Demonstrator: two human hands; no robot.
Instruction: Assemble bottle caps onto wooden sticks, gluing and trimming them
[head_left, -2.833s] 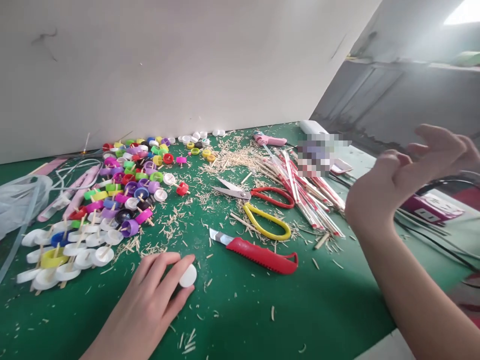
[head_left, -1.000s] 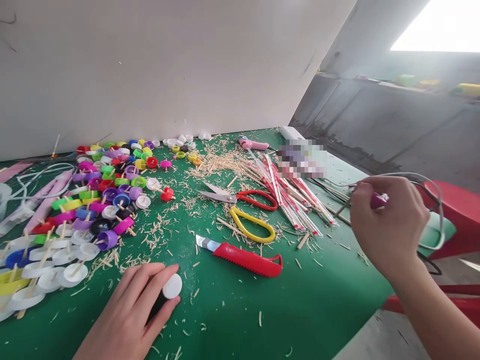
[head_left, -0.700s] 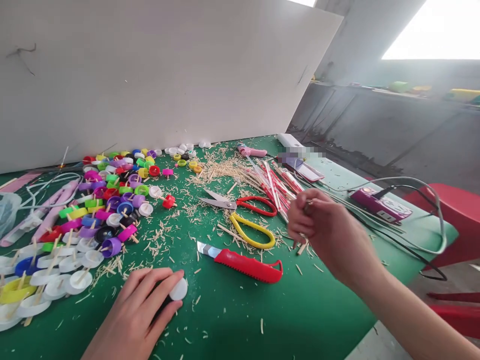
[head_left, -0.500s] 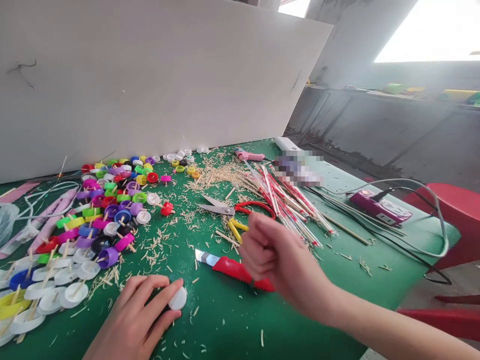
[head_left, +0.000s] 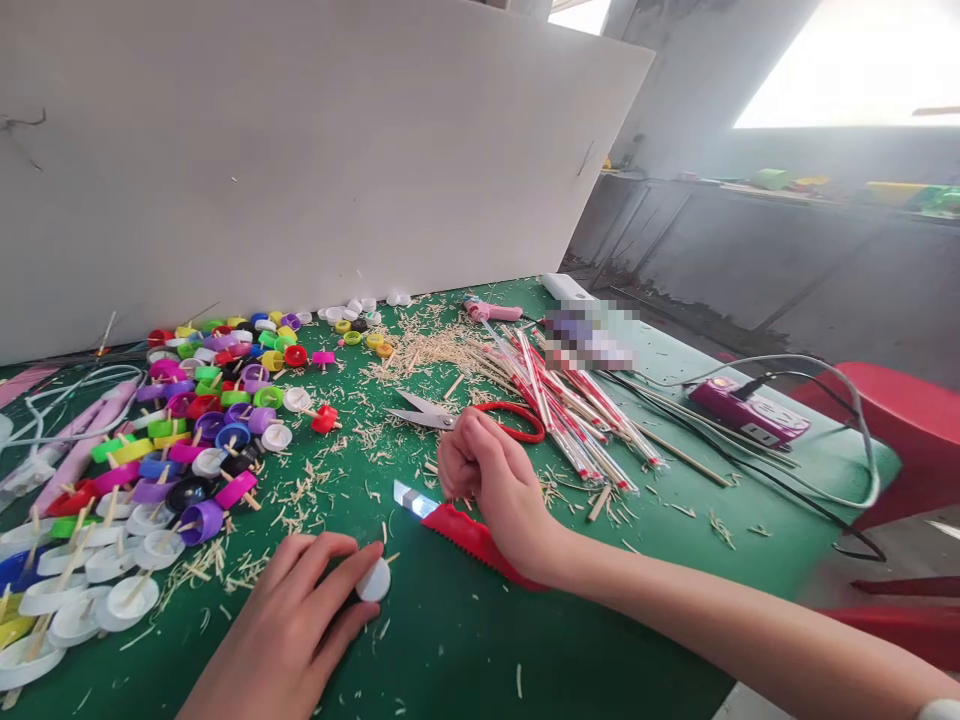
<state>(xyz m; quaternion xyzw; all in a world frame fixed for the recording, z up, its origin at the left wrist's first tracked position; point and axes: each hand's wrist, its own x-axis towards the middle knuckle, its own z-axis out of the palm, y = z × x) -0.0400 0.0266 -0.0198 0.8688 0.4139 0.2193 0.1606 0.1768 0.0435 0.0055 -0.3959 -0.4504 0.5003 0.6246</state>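
Left hand grasps white cap, round face toward camera; right hand, clenched, contents hidden, partly obscures red knife, blade pointing far-left.

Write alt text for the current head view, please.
A person's left hand holds a round white plastic cap on a green tabletop; the curled right hand partly hides a red utility knife. Multicoloured plastic caps, many with wooden sticks, lie to the left.

The bare right hand, raised at the far right earlier, now curls into what seems, from this angle, a fist above the red plastic utility knife, blocking the yellow loop of the steel-bladed scissors; the purple power strip shows again.
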